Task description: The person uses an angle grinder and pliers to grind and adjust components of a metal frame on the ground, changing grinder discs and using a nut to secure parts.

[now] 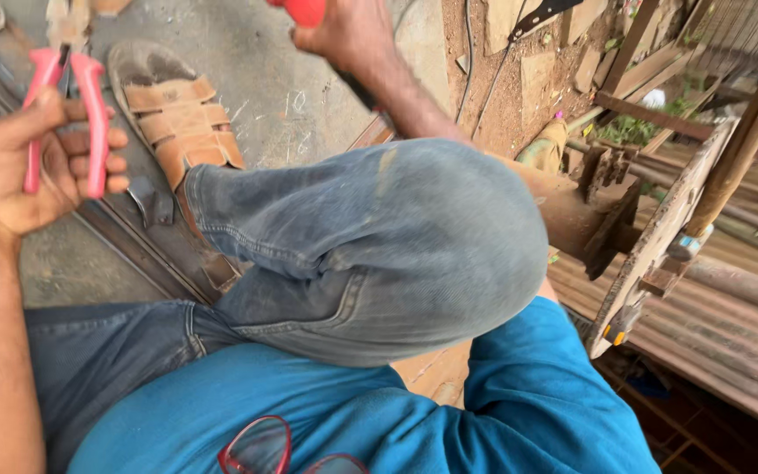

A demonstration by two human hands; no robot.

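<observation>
Red-rimmed glasses (261, 448), one pair, hang at our chest against the blue shirt (519, 412). Our raised knee (414, 246) fills the middle and leaves little room between the hands. Our left hand (32, 171) grips one pair of pliers (63, 114) by its two pink handles, fingers curled round them, handles spread apart; they sit at the frame's left edge above bare concrete (282, 88). Our right hand (344, 31) is clenched on one red handle (304, 10), cut off by the top edge. One sandal (173, 114) rests on the concrete just beside the pliers.
</observation>
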